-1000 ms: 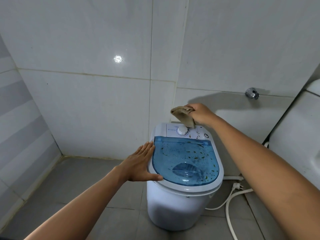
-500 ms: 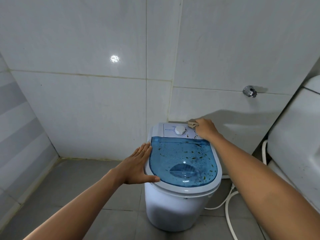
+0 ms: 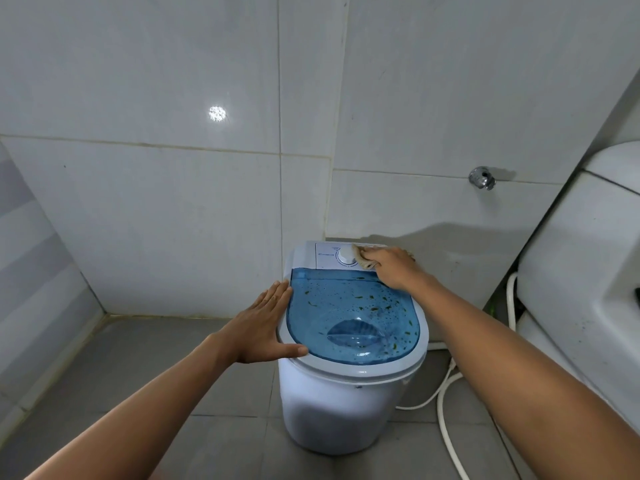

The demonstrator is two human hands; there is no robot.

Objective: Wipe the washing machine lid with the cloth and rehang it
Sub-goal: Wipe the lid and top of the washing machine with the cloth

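A small washing machine (image 3: 349, 393) stands on grey floor tiles (image 3: 138, 358) in a white-tiled corner. Its speckled blue lid (image 3: 349, 317) is shut. The right hand (image 3: 391, 268) fingers press the tan cloth (image 3: 362, 259) flat beside the dial (image 3: 346, 256); the left hand (image 3: 259, 327) fingers lie spread wide, touching the lid's left rim.

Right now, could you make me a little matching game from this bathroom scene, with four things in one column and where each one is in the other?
Things:
1. cloth
2. left hand
3. white hose
4. metal wall tap

Places:
A. trailing on the floor to the right of the washing machine
B. flat against the left rim of the blue lid
C. pressed under the right hand on the control panel, beside the dial
D. fixed to the tiled wall, above and right of the washing machine

Pairs: 1-C, 2-B, 3-A, 4-D
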